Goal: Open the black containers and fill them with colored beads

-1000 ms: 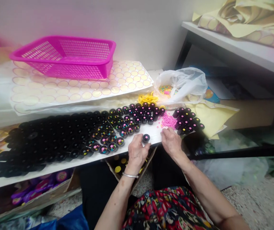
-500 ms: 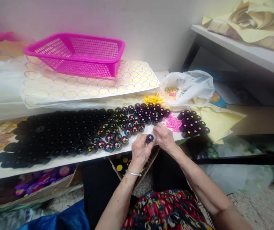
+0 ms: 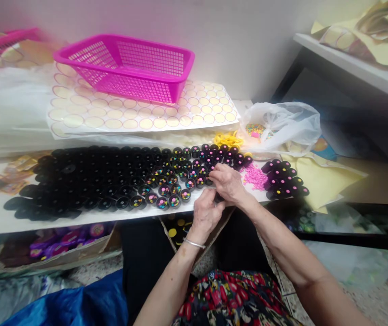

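My left hand [image 3: 206,212] is closed around a small black round cup [image 3: 218,198] at the table's front edge; little of this cup shows. Just above and partly over it, my right hand [image 3: 227,183] has its fingers pinched together beside the rows of cups. Whatever they hold, if anything, is hidden. Left of my hands stand open black cups [image 3: 163,202] with coloured beads inside. Behind them are black pieces with pink centres [image 3: 209,160]. Small pink pieces [image 3: 255,176] lie loose to the right, beside another group of black pieces [image 3: 284,179].
Many plain black cups [image 3: 88,176] fill the table's left side. Behind are a pink basket [image 3: 139,93] on sticker sheets [image 3: 214,118], yellow bands [image 3: 228,139] and a plastic bag [image 3: 292,124]. Below, an open box [image 3: 177,226] stands between the knees.
The whole view has shifted. My right hand has come left, across the front of the cup in my left hand, which now covers most of it. My left hand still grips the cup.
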